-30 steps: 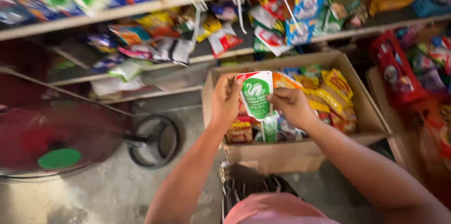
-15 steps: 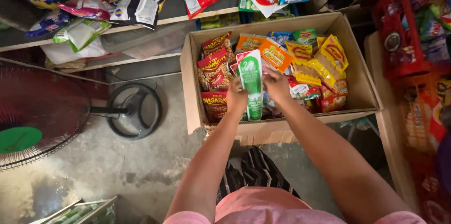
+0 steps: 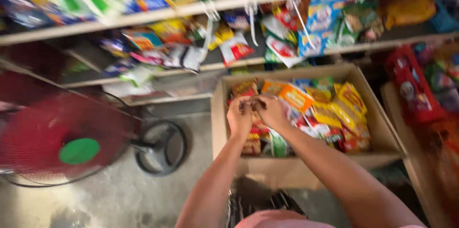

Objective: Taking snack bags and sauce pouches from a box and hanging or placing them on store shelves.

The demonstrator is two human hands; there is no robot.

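Both hands meet over the cardboard box (image 3: 291, 173) of snack packets: the left hand (image 3: 239, 115) and right hand (image 3: 271, 111) are pinched together on a small dark packet (image 3: 252, 105), blurred. The green and white sachet (image 3: 277, 143) held up 1 second ago now stands in the box below them. Beyond, 2 shelves (image 3: 158, 13) hold more packets.

Box (image 3: 291, 170) top open, packets (image 3: 334, 108) crowd inside; shelf (image 3: 158, 72) overhangs behind, fan (image 3: 62, 142) blocks left, crate (image 3: 411, 84) hems right.
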